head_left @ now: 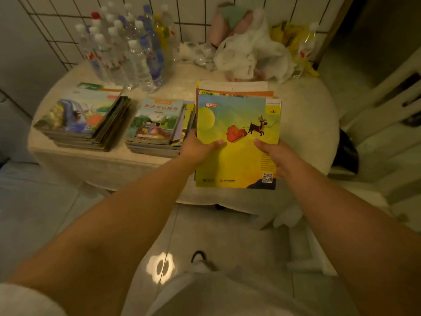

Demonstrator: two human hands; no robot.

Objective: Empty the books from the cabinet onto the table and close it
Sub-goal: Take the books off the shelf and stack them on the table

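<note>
I hold a stack of thin books over the right part of the table; its top cover is yellow-green with a reindeer and a red sleigh. My left hand grips the stack's left edge, thumb on the cover. My right hand grips the right edge the same way. The stack's near end juts past the table's front edge. Two more piles lie on the table: one at the left and one in the middle. The cabinet is not in view.
Several clear water bottles stand at the back left of the table. White plastic bags and a yellow bag are heaped at the back right. A tiled wall is behind. White furniture stands to the right. Pale floor tiles lie below.
</note>
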